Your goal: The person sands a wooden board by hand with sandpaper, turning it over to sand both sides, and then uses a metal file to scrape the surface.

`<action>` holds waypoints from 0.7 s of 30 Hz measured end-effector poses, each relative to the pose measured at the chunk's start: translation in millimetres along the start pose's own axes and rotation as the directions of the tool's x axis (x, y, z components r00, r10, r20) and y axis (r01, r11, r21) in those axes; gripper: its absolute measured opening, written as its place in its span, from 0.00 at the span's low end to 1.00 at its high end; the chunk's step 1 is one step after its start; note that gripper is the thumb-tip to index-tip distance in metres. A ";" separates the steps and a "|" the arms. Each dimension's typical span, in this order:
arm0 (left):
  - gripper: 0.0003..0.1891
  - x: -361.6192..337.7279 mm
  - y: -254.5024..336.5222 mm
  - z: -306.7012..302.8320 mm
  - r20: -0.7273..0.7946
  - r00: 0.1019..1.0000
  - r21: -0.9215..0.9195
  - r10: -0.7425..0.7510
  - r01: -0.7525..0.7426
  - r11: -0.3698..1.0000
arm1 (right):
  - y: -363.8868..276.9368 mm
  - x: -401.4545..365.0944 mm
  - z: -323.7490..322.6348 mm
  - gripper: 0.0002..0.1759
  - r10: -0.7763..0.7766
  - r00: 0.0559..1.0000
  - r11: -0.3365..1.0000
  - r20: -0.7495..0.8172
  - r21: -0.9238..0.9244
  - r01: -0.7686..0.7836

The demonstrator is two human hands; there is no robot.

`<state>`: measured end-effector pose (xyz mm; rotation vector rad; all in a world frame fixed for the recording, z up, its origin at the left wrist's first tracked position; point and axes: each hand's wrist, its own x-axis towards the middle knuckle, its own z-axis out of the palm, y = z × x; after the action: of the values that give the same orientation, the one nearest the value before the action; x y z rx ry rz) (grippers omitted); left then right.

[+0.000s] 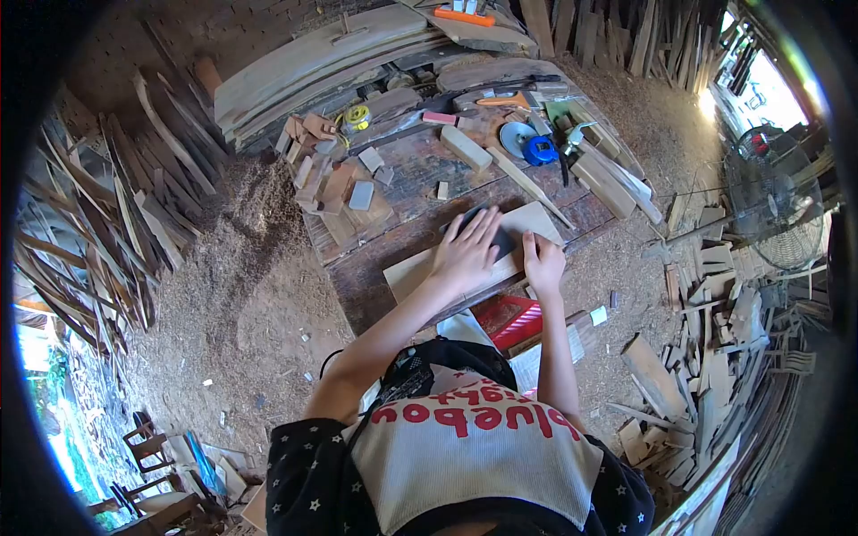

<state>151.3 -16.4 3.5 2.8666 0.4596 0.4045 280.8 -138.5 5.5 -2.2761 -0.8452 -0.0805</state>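
Observation:
A pale wooden board (411, 275) lies slantwise across the near edge of the workbench, close to my body. My left hand (466, 248) rests flat on it with the fingers stretched out. Under that palm is a dark sheet (508, 243) that looks like sandpaper, partly hidden by the fingers. At the board's right part, my right hand (543, 263) is closed around its near edge, thumb on top. A narrow wood strip (534, 188) and a small wood block (442, 190) lie just beyond the board.
The workbench (416, 165) also bears a blue tape measure (540, 150), a yellow tape roll (357, 117), a thick wood block (466, 148) and stacked offcuts (340, 186). Below stands a red crate (508, 320). A fan (776, 210) and scrap wood are at right.

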 end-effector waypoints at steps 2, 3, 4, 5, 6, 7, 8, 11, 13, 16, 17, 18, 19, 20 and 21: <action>0.30 -42.6 -9.6 -25.5 0.030 0.999 0.000 -0.033 0.033 0.999 | -0.8 0.4 0.5 0.24 -0.021 1.000 1.000 -0.014 0.003 0.021; 0.30 -67.6 -13.5 -40.7 0.056 0.994 0.018 -0.091 0.091 0.996 | -4.0 0.7 -3.2 0.23 0.012 0.999 1.000 0.030 0.016 -0.013; 0.30 -90.7 -20.7 -53.4 0.079 0.990 0.037 -0.120 0.118 0.992 | -5.1 0.6 -3.8 0.22 0.046 0.996 0.998 0.075 0.027 -0.048; 0.30 -110.4 -26.8 -62.6 0.083 0.981 0.010 -0.176 0.176 0.984 | -3.6 0.8 -1.4 0.22 0.052 0.995 0.998 0.083 0.031 -0.055; 0.30 -123.0 -30.7 -66.8 0.074 0.976 0.006 -0.204 0.204 0.979 | -2.5 1.6 0.4 0.22 0.044 0.997 0.999 0.067 0.028 -0.045; 0.30 -129.6 -31.4 -68.7 0.065 0.971 -0.002 -0.230 0.230 0.973 | -1.9 1.9 0.8 0.22 0.035 0.998 0.999 0.050 0.020 -0.036; 0.30 -126.7 -27.4 -65.0 0.048 0.968 0.015 -0.246 0.245 0.969 | -2.5 0.9 1.5 0.22 0.044 0.999 0.999 0.027 0.021 -0.044; 0.31 -73.2 -10.0 -40.1 0.036 0.985 0.011 -0.169 0.168 0.986 | -3.6 1.3 0.0 0.23 0.046 0.998 0.999 0.043 -0.008 -0.045; 0.31 -27.5 3.8 -6.9 -0.013 0.998 -0.010 -0.061 0.061 0.998 | -4.5 1.6 0.1 0.23 0.038 0.999 0.999 0.034 -0.005 -0.038; 0.31 4.0 18.7 4.6 0.025 1.000 0.001 0.000 0.000 1.000 | -1.6 3.1 -0.7 0.22 0.054 0.998 0.998 0.035 0.044 -0.055; 0.30 0.9 17.7 4.4 0.031 0.999 -0.017 -0.009 0.010 1.000 | 1.1 4.4 -1.1 0.22 0.072 0.997 0.993 0.041 0.089 -0.075; 0.30 -1.7 16.4 0.4 0.036 0.999 -0.034 -0.020 0.021 0.999 | 3.2 4.7 -0.3 0.22 0.078 0.996 0.992 0.051 0.091 -0.083; 0.29 -18.6 12.7 -6.1 0.046 0.998 -0.031 -0.030 0.032 0.999 | 3.4 2.3 -0.5 0.22 0.088 0.995 0.992 0.052 0.087 -0.092; 0.29 -43.4 6.8 -16.8 0.052 0.998 -0.024 -0.042 0.043 0.999 | 1.5 2.4 -0.6 0.22 0.082 0.995 0.995 0.062 0.044 -0.085; 0.29 -65.9 2.2 -33.4 0.071 0.995 -0.008 -0.065 0.066 0.998 | -1.0 1.3 -0.8 0.22 0.079 0.994 0.997 0.076 0.003 -0.079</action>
<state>81.7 -34.9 20.0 2.8363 0.5357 0.2916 281.3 -137.7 7.0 -2.3163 -0.7917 0.0447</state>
